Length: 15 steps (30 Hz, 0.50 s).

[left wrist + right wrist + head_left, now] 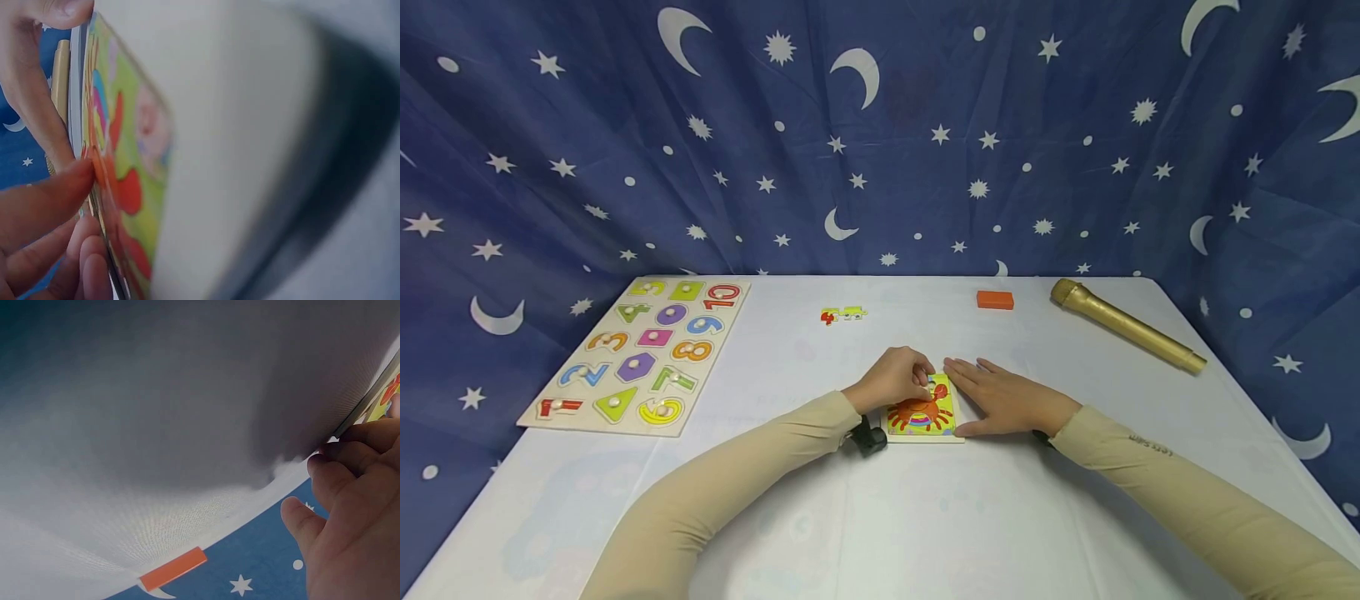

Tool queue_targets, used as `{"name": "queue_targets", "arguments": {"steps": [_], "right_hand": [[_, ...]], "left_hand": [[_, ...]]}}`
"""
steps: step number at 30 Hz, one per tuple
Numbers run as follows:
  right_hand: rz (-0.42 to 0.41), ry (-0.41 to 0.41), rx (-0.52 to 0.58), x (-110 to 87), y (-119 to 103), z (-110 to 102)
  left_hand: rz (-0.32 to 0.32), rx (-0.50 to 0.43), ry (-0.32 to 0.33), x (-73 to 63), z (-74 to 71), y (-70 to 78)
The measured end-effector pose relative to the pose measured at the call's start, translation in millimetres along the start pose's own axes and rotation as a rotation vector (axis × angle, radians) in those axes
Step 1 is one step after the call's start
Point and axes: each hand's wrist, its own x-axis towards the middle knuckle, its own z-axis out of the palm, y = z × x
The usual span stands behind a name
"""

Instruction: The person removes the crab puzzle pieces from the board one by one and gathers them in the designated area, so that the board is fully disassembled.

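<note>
Closest to me, two beige sleeves (658,521) come in from seven and four o'clock. They lead to a yellow-green crab puzzle (919,421), lying on the white table (955,517). The left hand (892,379), at its eleven o'clock, has bent fingers touching the picture; whether they pinch a piece, I can't tell. At three, the right hand (1006,401) lies with fingers extended, touching the puzzle's edge. Farther out from the puzzle: loose pieces (853,313) toward eleven, an orange block (995,300) at one, a gold microphone (1123,324) at two, a number-and-shape board (706,387) at nine.
</note>
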Motion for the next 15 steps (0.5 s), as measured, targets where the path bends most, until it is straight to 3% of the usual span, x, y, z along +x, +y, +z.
{"name": "queue_targets", "arguments": {"steps": [15], "right_hand": [[0.007,-0.013,0.007,0.1,-0.2,0.1]], "left_hand": [[0.035,0.084,0.032,-0.7,-0.6,1.8]]}}
